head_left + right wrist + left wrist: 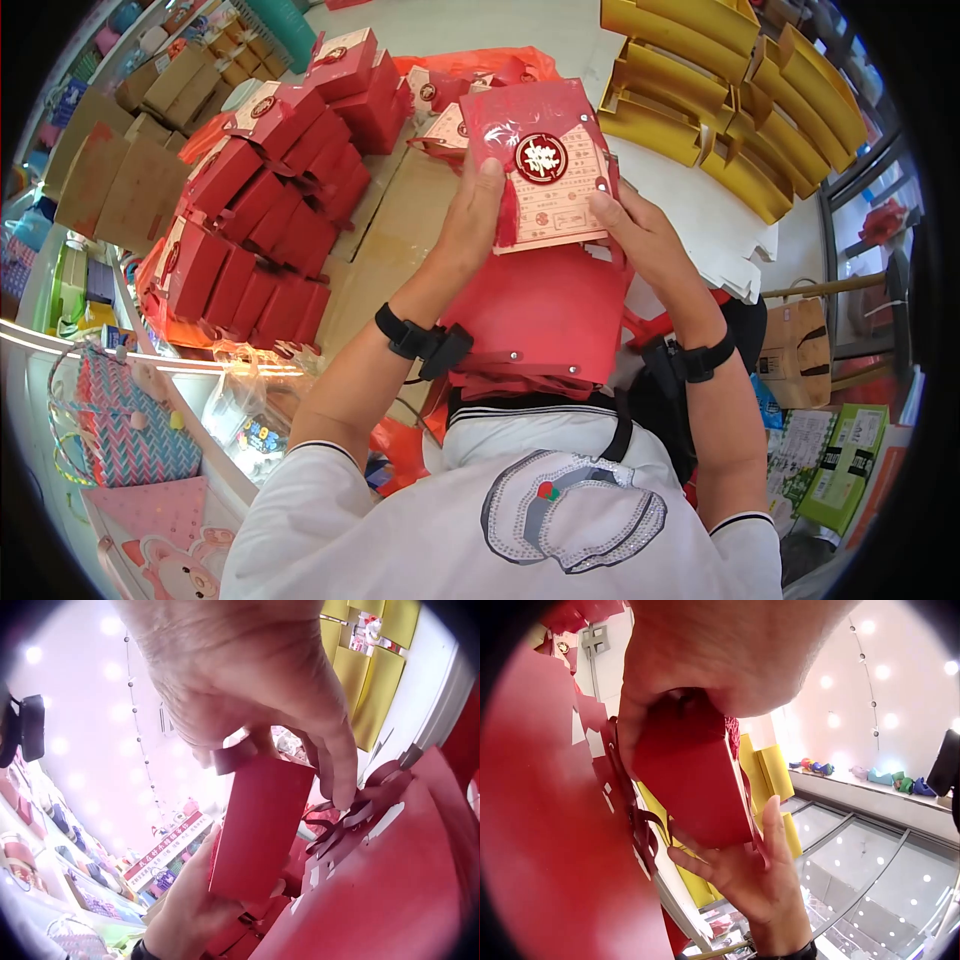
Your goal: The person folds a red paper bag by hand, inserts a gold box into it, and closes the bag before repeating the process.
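Note:
A red gift box (520,105) with a pale printed panel, a round dark-red emblem and a red tassel is held up in front of the chest. My left hand (470,220) grips its left side, thumb on the front edge. On the opposite side my right hand (648,232) holds it, with the thumb over the pale panel. The right wrist view shows dark red ribbon (345,825) hanging beside the right fingers. Below the box, a stack of flat red card pieces (545,310) lies on the lap.
Finished-looking red boxes (265,215) are piled at the left on the table beside brown cardboard (385,255). Gold trays (690,90) stand at the back right on a white surface. A woven bag (140,420) is at the lower left, and green cartons (850,465) at the lower right.

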The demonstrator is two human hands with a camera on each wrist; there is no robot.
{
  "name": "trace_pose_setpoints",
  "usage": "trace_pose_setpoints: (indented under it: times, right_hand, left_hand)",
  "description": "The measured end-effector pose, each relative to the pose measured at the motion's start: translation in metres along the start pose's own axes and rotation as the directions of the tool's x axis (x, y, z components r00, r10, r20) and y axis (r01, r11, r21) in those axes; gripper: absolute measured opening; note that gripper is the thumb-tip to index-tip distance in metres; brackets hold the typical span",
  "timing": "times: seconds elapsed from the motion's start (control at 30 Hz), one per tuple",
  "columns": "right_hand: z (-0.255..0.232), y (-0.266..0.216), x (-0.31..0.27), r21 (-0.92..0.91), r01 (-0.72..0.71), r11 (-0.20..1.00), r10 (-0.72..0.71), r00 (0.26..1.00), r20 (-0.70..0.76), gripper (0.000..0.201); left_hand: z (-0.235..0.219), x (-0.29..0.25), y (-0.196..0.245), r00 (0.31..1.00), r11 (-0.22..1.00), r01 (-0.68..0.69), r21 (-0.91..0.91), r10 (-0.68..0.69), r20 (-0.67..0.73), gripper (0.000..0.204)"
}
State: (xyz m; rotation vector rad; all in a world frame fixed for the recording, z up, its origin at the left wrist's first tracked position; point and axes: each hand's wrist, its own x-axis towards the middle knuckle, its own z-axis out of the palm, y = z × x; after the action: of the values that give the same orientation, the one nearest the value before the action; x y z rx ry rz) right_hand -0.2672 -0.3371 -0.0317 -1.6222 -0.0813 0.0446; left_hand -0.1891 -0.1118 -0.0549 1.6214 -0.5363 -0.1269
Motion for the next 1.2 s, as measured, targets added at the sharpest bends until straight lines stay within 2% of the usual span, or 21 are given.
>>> trace_pose_setpoints:
  times: [0.07,0.1,0.2,0.23,0.33,0.37,0.47,0.5,0.57,0.63,0.7,0.77,1.0,1.1,1.2]
  right_hand:
    - [-0.003,-0.011,0.003,-0.016,-0.138,0.99,0.138,0.99,0.015,0.051]
    - [0.0,-0.017,0.005,-0.024,-0.206,0.978,0.207,0.978,0.027,0.05]
    - [0.01,-0.005,0.017,0.076,-0.091,0.993,0.089,0.996,0.03,0.051]
    - [0.012,-0.002,0.022,0.057,-0.086,0.995,0.087,0.996,-0.013,0.056]
    - [0.012,0.002,0.039,0.117,-0.102,0.988,0.11,0.992,-0.069,0.062]
    - [0.012,0.001,0.044,0.128,-0.106,0.986,0.112,0.993,-0.044,0.065]
    - [0.011,0.0,0.054,0.198,0.008,0.98,-0.012,1.0,0.017,0.065]
    - [0.008,-0.003,0.056,0.215,-0.054,0.975,0.045,0.998,0.049,0.062]
    - [0.008,-0.011,0.057,0.322,-0.094,0.942,0.064,0.993,0.101,0.059]
    - [0.005,-0.01,0.057,0.384,-0.135,0.913,0.078,0.984,0.158,0.056]
    - [0.004,-0.01,0.057,0.356,-0.143,0.924,0.089,0.983,0.163,0.058]
    - [0.004,-0.007,0.058,0.331,-0.157,0.931,0.107,0.98,0.166,0.058]
    - [0.01,-0.007,0.061,0.279,-0.179,0.943,0.135,0.976,0.171,0.06]
    - [0.013,-0.011,0.065,0.316,-0.168,0.934,0.108,0.974,0.198,0.062]
    - [0.014,-0.009,0.068,0.374,-0.165,0.913,0.087,0.972,0.218,0.062]
  left_hand:
    - [-0.003,0.01,0.008,0.999,0.999,-0.022,-0.035,0.021,-0.025,0.067]
    - [-0.007,0.013,0.016,0.996,0.996,-0.085,0.019,0.086,-0.024,0.069]
    - [-0.018,0.015,0.026,0.998,0.997,-0.037,0.063,0.041,-0.055,0.071]
    - [-0.024,0.017,0.023,0.995,0.99,-0.05,0.128,0.06,-0.077,0.072]
    - [-0.03,0.017,0.028,0.988,0.99,-0.123,0.072,0.129,-0.085,0.073]
    - [-0.031,0.017,0.026,0.985,0.983,-0.146,0.109,0.155,-0.077,0.074]
    - [-0.029,0.013,0.024,0.971,0.957,-0.21,0.199,0.229,-0.075,0.073]
    - [-0.026,0.008,0.03,0.962,0.948,-0.231,0.217,0.256,-0.094,0.071]
    - [-0.027,0.004,0.04,0.938,0.913,-0.293,0.284,0.332,-0.101,0.072]
    - [-0.021,0.005,0.04,0.928,0.925,-0.305,0.226,0.342,-0.145,0.074]
    - [-0.019,0.004,0.041,0.936,0.944,-0.284,0.167,0.311,-0.166,0.078]
    - [-0.02,0.006,0.04,0.93,0.932,-0.305,0.197,0.336,-0.151,0.077]
    - [-0.027,0.006,0.043,0.94,0.873,-0.271,0.404,0.331,-0.084,0.073]
    - [-0.027,0.006,0.042,0.949,0.959,-0.269,0.089,0.28,-0.145,0.068]
    - [-0.023,0.009,0.048,0.964,0.959,-0.235,-0.159,0.209,-0.166,0.061]
